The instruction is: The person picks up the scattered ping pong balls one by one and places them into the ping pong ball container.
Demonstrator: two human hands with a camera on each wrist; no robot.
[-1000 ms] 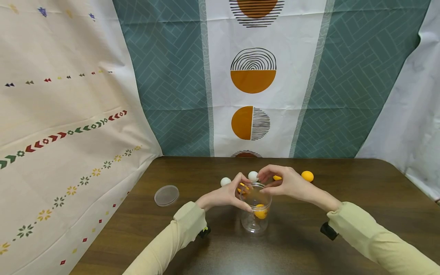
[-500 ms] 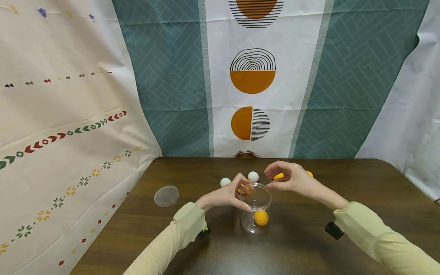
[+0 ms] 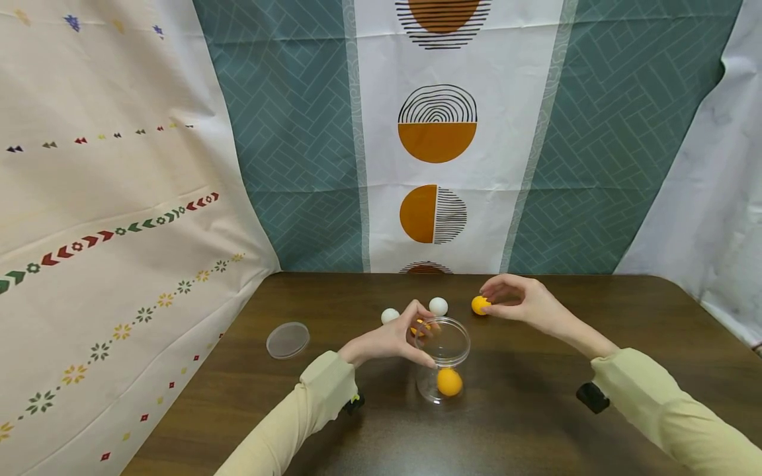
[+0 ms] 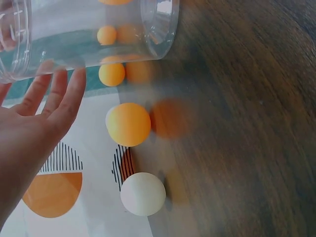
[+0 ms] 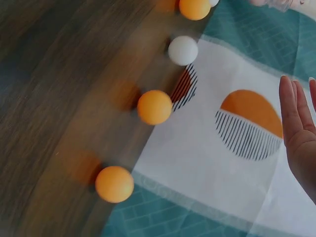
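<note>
My left hand (image 3: 395,338) grips a clear plastic jar (image 3: 441,360) near its top, thumb in front and fingers round the far side. The jar stands upright and uncovered on the table, with one orange ping-pong ball (image 3: 449,382) at its bottom. In the left wrist view the fingers (image 4: 71,96) lie along the jar's wall (image 4: 64,44). My right hand (image 3: 524,305) is to the right of the jar, fingers curved and holding nothing. Its fingertips are right by another orange ping-pong ball (image 3: 479,305), which lies on the table.
Two white ping-pong balls (image 3: 438,306) lie behind the jar. Another orange ball (image 3: 420,327) is partly hidden by the left fingers. In the right wrist view, a further orange ball (image 5: 114,184) lies at one side. A round clear lid (image 3: 288,340) is flat at the left.
My right hand has moved from the jar's mouth rightward to the orange ball on the table. The ball in the jar has dropped to the bottom. The left hand has stayed on the jar.
</note>
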